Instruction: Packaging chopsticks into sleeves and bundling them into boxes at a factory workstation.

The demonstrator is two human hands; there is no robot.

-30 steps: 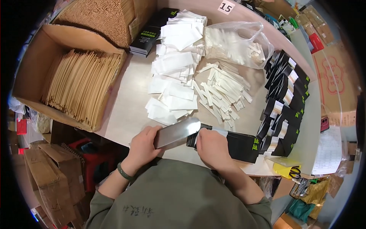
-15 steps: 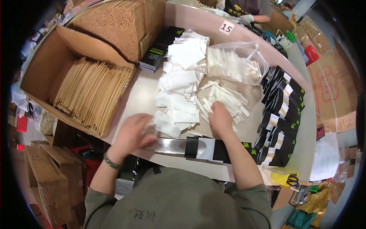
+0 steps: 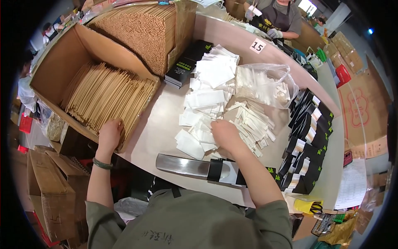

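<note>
My left hand (image 3: 110, 135) is at the near edge of an open cardboard box (image 3: 52, 58), fingers closed on the ends of bare wooden chopsticks (image 3: 105, 93). My right hand (image 3: 226, 135) has its fingers curled at the border between flat white paper packets (image 3: 201, 124) and thin white strips (image 3: 253, 124); what it grips is hidden. Below it, along the table's near edge, lies a shiny metal trough (image 3: 182, 164). A black paper sleeve (image 3: 214, 170) and a white piece (image 3: 228, 172) sit around or on its right part, partly covered by my right forearm.
Black sleeves with white bands (image 3: 304, 145) are stacked at the right. A clear plastic bag (image 3: 265, 85) of white strips lies behind the loose strips. A second box of chopsticks (image 3: 141, 35) and a black stack (image 3: 188, 62) stand behind. Across the divider (image 3: 286, 56) a gloved co-worker (image 3: 286, 18) works.
My left hand has moved from beside the metal trough leftward to the chopstick box. My right hand has shifted from the thin strips to the edge of the white packets. The view has shifted slightly.
</note>
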